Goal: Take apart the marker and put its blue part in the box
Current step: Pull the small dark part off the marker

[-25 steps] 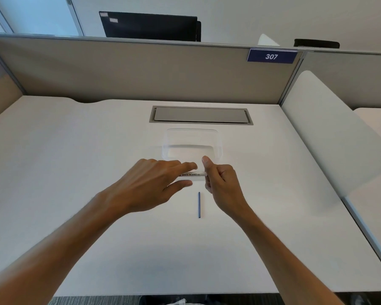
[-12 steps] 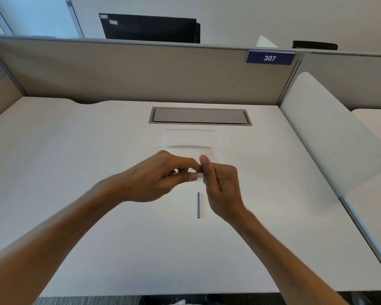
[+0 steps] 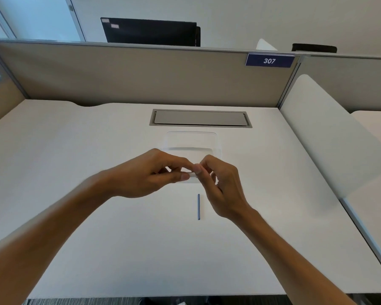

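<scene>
Both hands have closed in over the marker [image 3: 191,174] since a second ago: left hand [image 3: 150,175] grips its white barrel, right hand [image 3: 220,183] pinches its end. At 6 o'clock from them, the blue part [image 3: 198,206] lies on the desk [image 3: 75,161]; the clear box [image 3: 191,139] sits at 12 o'clock.

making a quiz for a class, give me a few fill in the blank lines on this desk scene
1. Both hands hold the white marker in front of the clear ____.
2. The thin rod lying on the desk is ____ in colour.
3. The sign on the partition reads ____.
4. The rod lies ____ the box, nearer the person.

Missing words: box; blue; 307; outside
</scene>
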